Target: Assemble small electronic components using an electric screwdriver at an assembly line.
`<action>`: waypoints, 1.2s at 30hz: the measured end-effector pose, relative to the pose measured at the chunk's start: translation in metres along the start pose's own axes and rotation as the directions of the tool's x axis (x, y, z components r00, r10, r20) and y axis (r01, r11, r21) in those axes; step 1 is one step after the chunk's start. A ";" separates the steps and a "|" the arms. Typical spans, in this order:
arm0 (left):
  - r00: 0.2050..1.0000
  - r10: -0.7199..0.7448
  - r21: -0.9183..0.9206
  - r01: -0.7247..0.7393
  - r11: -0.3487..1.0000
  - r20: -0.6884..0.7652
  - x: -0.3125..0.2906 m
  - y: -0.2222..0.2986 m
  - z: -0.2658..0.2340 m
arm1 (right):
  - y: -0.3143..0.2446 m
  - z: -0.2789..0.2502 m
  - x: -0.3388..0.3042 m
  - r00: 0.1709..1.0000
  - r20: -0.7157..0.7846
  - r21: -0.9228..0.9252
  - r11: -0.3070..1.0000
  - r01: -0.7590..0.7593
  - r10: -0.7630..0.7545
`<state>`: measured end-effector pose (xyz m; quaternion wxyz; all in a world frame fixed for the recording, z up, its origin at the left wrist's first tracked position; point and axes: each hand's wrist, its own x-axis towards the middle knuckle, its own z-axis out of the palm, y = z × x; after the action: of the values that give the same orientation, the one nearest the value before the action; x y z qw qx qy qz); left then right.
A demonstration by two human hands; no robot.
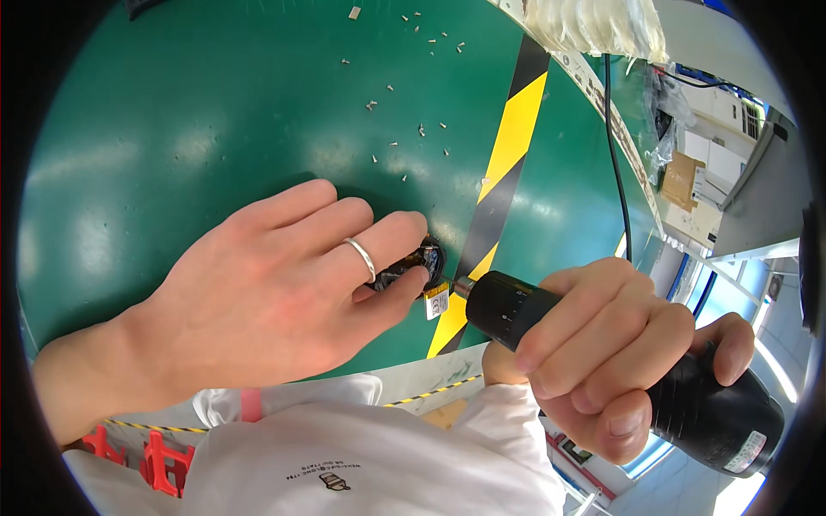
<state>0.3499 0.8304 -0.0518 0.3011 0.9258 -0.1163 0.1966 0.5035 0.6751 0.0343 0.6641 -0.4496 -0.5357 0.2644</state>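
Right now the left hand (275, 292) pinches a small black part (413, 265) on the green table (172, 129), near its striped edge; right hand (619, 353) wrapped tight round the black elec. screwdriver (602, 361), tip at the part. Loose screws (413, 86) toward far edge.

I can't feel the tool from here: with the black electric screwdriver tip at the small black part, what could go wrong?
1. The left hand pins the small glossy black part right beside the tip of the black electric screwdriver; a slip might jab a fingertip.
2. The right hand holds the tool nearly level, so the bit may skid.
3. The tiny loose silver screws could scatter.
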 end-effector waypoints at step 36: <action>0.991 -0.117 -0.371 0.134 0.919 0.067 0.015 -0.004 -0.014 | 0.007 0.020 0.001 0.868 -0.394 0.123 0.919 0.375 -0.302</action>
<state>0.3607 0.8401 -0.0371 0.4819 0.8608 -0.0986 0.1309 0.4854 0.6857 0.0292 0.8293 -0.3222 -0.4441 0.1061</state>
